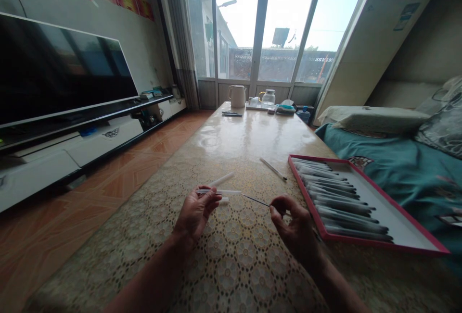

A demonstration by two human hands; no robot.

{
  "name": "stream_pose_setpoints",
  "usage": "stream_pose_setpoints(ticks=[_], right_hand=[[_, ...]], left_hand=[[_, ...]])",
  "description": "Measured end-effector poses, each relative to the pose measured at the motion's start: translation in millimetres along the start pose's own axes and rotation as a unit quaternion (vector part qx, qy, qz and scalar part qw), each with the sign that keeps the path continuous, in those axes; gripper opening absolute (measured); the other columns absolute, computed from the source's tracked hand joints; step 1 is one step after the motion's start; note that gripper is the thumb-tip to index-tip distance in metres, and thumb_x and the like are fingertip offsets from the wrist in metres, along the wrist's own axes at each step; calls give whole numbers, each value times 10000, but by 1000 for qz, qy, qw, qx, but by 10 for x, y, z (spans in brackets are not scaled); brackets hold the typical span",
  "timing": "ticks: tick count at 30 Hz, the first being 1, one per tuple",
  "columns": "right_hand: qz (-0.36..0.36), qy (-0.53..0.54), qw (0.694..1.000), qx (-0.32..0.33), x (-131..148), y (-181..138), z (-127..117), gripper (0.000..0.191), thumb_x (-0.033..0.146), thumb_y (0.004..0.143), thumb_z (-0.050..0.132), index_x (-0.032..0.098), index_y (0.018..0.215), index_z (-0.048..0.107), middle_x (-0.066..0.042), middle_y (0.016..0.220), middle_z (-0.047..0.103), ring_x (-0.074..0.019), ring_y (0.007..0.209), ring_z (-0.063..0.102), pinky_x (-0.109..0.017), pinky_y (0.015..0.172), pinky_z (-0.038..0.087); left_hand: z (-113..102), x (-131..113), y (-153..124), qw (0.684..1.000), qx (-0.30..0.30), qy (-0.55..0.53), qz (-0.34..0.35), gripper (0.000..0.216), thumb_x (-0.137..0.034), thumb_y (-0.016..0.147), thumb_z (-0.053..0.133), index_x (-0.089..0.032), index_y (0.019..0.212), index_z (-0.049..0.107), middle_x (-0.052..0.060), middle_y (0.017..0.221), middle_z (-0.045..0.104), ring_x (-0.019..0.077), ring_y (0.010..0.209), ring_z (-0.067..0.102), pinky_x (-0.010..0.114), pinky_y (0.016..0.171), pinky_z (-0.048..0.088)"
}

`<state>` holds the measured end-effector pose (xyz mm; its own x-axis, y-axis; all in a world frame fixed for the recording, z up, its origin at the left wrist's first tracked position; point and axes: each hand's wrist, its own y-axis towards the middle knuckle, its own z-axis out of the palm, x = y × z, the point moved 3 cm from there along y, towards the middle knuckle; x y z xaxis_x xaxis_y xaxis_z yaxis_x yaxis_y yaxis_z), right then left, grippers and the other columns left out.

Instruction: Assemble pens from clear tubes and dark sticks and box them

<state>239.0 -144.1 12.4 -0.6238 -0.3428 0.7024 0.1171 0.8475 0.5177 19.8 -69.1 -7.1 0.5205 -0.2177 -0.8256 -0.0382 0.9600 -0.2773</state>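
Between the fingers and thumb of my left hand is a whitish translucent pen barrel, held level and pointing right. My right hand pinches a thin dark pen refill by its right end. The refill's pale tip is at the open end of the barrel; whether it is inside I cannot tell. Just behind my left hand another whitish barrel lies on the table, and a short white piece lies beside my fingers. Farther off, a pen with a dark end rests alone.
To the right, a shallow pink-rimmed box holds a row of several pens. A patterned cover lies over the long table. At its far end stand a jug, a glass teapot and a tissue pack. A bed flanks the right side.
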Motion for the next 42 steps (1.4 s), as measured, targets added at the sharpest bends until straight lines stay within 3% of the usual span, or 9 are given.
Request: stream_pose_setpoints(ticks=[8, 11, 15, 17, 21, 25, 28, 33, 42], right_hand=[[18, 34, 998, 57, 14, -30, 83, 74, 247, 851, 482, 194, 832, 529, 54, 603, 436, -112, 550, 446, -218, 530, 358], [35, 68, 994, 81, 55, -73, 147, 110, 253, 879, 415, 194, 920, 498, 60, 627, 418, -106, 532, 425, -214, 509, 343], [37, 108, 989, 97, 118, -105, 181, 208, 312, 932, 321, 198, 989, 485, 45, 664, 464, -119, 589, 483, -221, 569, 386], [34, 112, 989, 87, 97, -76, 139, 291, 340, 955, 255, 197, 989, 506, 36, 649, 494, -130, 614, 520, -230, 597, 401], [58, -79, 995, 15, -154, 46, -93, 290, 351, 932, 333, 203, 777, 528, 22, 596, 505, -142, 563, 507, -245, 555, 360], [47, -326, 943, 50, -445, 63, -276, 85, 208, 824, 488, 194, 788, 563, -42, 774, 614, -182, 724, 573, -265, 619, 363], [40, -432, 897, 87, -539, -18, -297, 146, 146, 789, 520, 175, 914, 590, -84, 853, 644, -216, 793, 589, -282, 634, 370], [33, -492, 862, 121, -518, -90, -224, 263, 91, 795, 528, 120, 1050, 589, -125, 922, 650, -234, 825, 605, -289, 643, 375], [80, -505, 845, 157, -411, 11, -195, 187, 38, 816, 471, 133, 889, 614, -140, 889, 653, -229, 812, 610, -285, 634, 367]], left_hand=[[81, 109, -32, 988, 151, -8, -29, 233, -124, 644, 785, -143, 745, 575, 0, 605, 669, 103, 509, 645, 142, 445, 486], [129, 222, -85, 981, 171, -41, -84, 183, -120, 666, 769, -135, 789, 634, 18, 719, 702, 103, 571, 667, 155, 510, 520], [195, 345, -145, 966, 212, -19, -146, 111, -166, 737, 725, -84, 792, 675, 71, 666, 703, 140, 605, 685, 185, 554, 546], [194, 344, -146, 969, 194, -39, -149, 87, -164, 795, 665, -78, 790, 671, 80, 647, 701, 146, 617, 692, 187, 565, 555], [136, 250, -114, 980, 88, -127, -125, 134, -97, 867, 536, -113, 773, 630, 57, 690, 712, 119, 615, 694, 169, 579, 569], [124, 172, -101, 981, 50, -155, -109, 156, -107, 888, 493, -124, 782, 607, 50, 668, 706, 109, 588, 686, 159, 568, 572], [135, 178, -105, 981, 51, -145, -115, 159, -105, 886, 491, -121, 778, 607, 53, 666, 707, 112, 590, 687, 166, 575, 575], [138, 267, -140, 985, 76, -88, -130, 124, -87, 871, 517, -110, 773, 591, 77, 682, 710, 139, 613, 701, 199, 593, 578], [187, 369, -219, 973, 160, -8, -166, 88, -96, 822, 606, -132, 832, 526, 86, 684, 708, 178, 624, 709, 248, 599, 576]])
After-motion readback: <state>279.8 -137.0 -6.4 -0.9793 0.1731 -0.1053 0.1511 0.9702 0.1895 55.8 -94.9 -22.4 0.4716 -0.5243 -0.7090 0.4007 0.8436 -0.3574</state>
